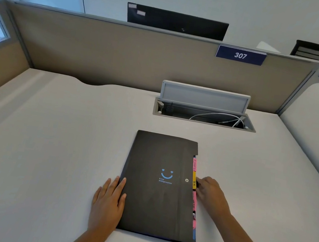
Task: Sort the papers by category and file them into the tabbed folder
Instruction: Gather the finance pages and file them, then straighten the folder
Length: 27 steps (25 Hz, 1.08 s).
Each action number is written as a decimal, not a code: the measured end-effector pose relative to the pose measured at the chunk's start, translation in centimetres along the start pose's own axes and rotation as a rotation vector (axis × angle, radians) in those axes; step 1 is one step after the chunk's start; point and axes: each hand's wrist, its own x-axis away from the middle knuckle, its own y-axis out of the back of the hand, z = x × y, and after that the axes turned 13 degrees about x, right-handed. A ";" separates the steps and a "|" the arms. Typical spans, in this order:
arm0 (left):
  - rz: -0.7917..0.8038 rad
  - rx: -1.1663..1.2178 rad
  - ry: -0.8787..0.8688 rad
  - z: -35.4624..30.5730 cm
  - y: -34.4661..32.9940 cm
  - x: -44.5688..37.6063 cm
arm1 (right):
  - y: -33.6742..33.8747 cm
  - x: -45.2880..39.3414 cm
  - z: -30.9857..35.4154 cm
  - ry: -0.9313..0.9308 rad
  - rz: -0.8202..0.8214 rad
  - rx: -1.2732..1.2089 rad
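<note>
Matt black plastic folder [156,185]; smooth matt desk [45,144]; fabric partition [112,54].

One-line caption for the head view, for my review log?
Left hand rests flat on closed black tabbed folder; right hand fingers its coloured side tabs.

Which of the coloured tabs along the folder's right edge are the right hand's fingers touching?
The yellow tab, between the upper pink tab and the lower pink tab. The right hand's fingers meet the black folder there.

A pale worktop [46,133] has an open cable hatch [204,115] holding white cables [218,117]; blue signs [241,55] read 307 and 306.
</note>
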 end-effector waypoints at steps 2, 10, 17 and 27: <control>0.000 0.004 0.005 -0.1 -0.2 0.1 | -0.2 -0.1 0.0 0.089 -0.035 0.142; 0.017 -0.009 0.067 -0.7 0.5 0.0 | -0.6 0.2 1.9 -0.374 -0.227 -0.343; -0.005 -0.028 0.052 -0.7 0.3 0.1 | 0.1 0.1 3.7 -0.666 -0.285 -0.662; 0.000 -0.005 0.038 -0.8 0.4 0.0 | 0.4 1.1 6.9 -0.268 0.029 -0.092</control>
